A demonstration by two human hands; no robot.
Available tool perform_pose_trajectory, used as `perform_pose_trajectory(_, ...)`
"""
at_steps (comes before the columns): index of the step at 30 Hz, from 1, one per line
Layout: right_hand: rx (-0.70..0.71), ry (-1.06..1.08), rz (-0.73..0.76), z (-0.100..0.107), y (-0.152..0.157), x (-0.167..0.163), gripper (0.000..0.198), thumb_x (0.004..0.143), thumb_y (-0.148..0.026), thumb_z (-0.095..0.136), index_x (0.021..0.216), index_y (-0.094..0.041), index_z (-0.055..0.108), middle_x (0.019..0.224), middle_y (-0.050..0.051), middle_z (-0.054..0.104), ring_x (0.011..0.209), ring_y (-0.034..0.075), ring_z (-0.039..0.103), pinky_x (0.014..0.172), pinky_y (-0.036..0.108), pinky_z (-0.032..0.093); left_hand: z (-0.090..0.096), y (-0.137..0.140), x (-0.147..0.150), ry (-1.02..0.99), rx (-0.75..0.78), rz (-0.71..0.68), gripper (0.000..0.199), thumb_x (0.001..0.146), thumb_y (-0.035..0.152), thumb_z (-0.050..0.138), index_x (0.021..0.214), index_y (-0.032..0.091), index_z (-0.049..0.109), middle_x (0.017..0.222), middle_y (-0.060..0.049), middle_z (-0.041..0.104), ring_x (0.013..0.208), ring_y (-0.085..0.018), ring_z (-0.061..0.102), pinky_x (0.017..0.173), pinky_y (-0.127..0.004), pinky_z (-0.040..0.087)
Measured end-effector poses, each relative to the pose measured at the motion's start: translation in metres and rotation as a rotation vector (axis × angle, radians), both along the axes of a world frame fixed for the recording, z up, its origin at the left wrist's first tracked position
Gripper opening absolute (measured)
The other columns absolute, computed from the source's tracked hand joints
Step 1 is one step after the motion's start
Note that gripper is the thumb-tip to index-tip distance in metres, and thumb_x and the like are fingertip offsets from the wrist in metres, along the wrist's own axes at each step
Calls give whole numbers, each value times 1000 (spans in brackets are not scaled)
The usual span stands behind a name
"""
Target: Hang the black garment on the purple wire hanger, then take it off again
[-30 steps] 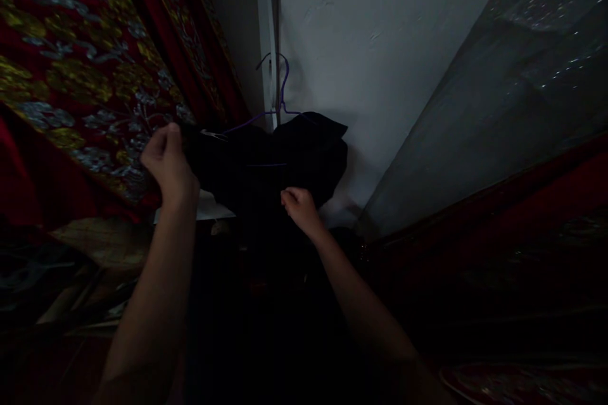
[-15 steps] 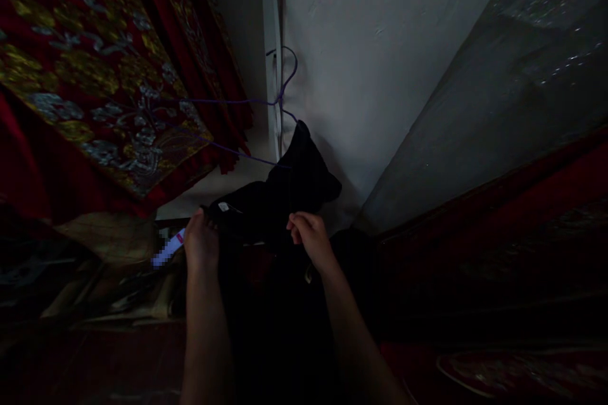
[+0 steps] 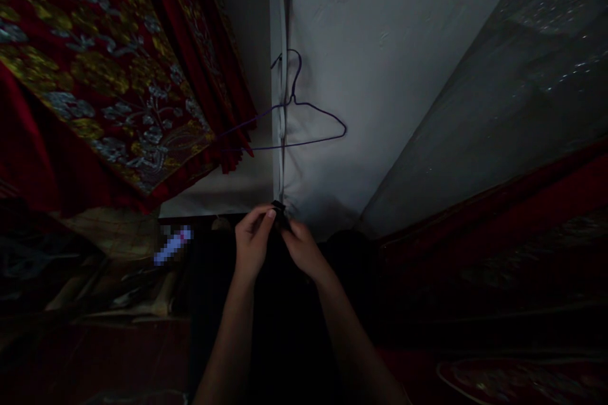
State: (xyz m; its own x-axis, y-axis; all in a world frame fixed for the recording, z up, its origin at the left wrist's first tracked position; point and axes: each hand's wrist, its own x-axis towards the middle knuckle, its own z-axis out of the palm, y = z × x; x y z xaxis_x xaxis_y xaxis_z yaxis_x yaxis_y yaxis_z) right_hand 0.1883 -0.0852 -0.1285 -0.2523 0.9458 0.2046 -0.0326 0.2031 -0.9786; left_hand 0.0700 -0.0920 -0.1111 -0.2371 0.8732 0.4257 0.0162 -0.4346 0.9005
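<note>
A black piece of clothing (image 3: 282, 216) is held up between my two hands, low in front of me. My left hand (image 3: 253, 239) pinches its top edge, with the thumb on the near side. Close beside it, my right hand (image 3: 304, 248) is closed on the same cloth. Most of the garment hangs below and merges with the dark, so its kind cannot be made out. Above my hands, a bare purple wire hanger (image 3: 319, 105) hangs by its hook from a pale strap or cord (image 3: 284, 25) along the wall.
Red cloth with gold and silver embroidery (image 3: 109, 69) hangs at the left. A grey wall (image 3: 370, 63) stands behind, with a shiny clear sheet (image 3: 513, 63) at the right. Lower left, a blue-white object (image 3: 171, 245), blurred out, lies among clutter. More red embroidered cloth (image 3: 536, 183) lies right.
The black garment has come off the purple hanger and down into my hands. My left hand has moved right, close to my right hand. The hanger has swung and now hangs bare.
</note>
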Motion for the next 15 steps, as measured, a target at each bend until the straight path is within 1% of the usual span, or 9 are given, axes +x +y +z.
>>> perform_pose_trajectory(2, -111, 47, 56, 11, 7, 5, 25, 86, -45, 60, 84, -23, 70, 83, 2, 71, 84, 21, 65, 82, 34, 52, 4, 8, -9, 119, 75, -14, 34, 93, 52, 61, 94, 21, 76, 106, -8, 71, 108, -24, 65, 101, -38, 50)
perform_pose_trajectory(3, -169, 65, 89, 18, 12, 10, 28, 83, -49, 63, 80, -22, 70, 77, 1, 69, 76, 20, 64, 73, 32, 51, 5, 13, -14, 161, 83, -60, 41, 95, 56, 55, 98, 21, 76, 110, -10, 70, 112, -25, 64, 103, -39, 49)
perform_pose_trajectory(4, -220, 70, 126, 27, 17, 15, 31, 80, -51, 65, 77, -21, 69, 72, 1, 67, 69, 18, 61, 65, 29, 49, 5, 19, -20, 183, 64, -131, 50, 96, 62, 49, 101, 21, 76, 110, -11, 71, 111, -25, 64, 101, -39, 50)
perform_pose_trajectory(5, -245, 62, 165, 38, 23, 21, 33, 77, -53, 68, 75, -19, 69, 69, 1, 65, 63, 16, 59, 59, 27, 46, 4, 25, -26, 193, 20, -221, 57, 96, 67, 43, 101, 21, 77, 104, -11, 72, 106, -25, 67, 95, -38, 54)
perform_pose_trajectory(6, -234, 43, 212, 50, 29, 28, 33, 74, -51, 71, 72, -18, 68, 67, 0, 64, 60, 14, 56, 55, 25, 43, 2, 30, -32, 205, -32, -315, 63, 94, 71, 40, 98, 21, 78, 95, -10, 74, 95, -25, 70, 86, -37, 57)
perform_pose_trajectory(8, -123, -24, 320, 75, 44, 44, 28, 68, -43, 77, 68, -17, 67, 65, -1, 62, 57, 12, 54, 53, 23, 40, -1, 37, -44, 288, -119, -470, 62, 90, 74, 45, 84, 22, 78, 75, -8, 73, 72, -24, 70, 66, -33, 58)
perform_pose_trajectory(10, 30, -81, 361, 97, 59, 60, 21, 64, -34, 78, 67, -17, 67, 62, -3, 60, 57, 11, 52, 53, 22, 39, -3, 37, -55, 421, -155, -588, 52, 87, 69, 57, 75, 23, 78, 67, -5, 72, 61, -22, 68, 56, -30, 55)
perform_pose_trajectory(12, 164, -89, 288, 113, 73, 71, 18, 64, -31, 77, 72, -18, 70, 63, -4, 61, 58, 12, 53, 54, 22, 40, 0, 32, -62, 528, -195, -724, 43, 87, 61, 63, 73, 23, 78, 66, -4, 72, 62, -21, 69, 56, -28, 54)
perform_pose_trajectory(15, 369, -128, 136, 127, 89, 72, 17, 69, -31, 75, 82, -19, 73, 74, -3, 66, 70, 14, 58, 66, 24, 46, 7, 23, -65, 582, -217, -895, 30, 85, 50, 71, 75, 23, 78, 77, -5, 75, 76, -21, 71, 70, -29, 56)
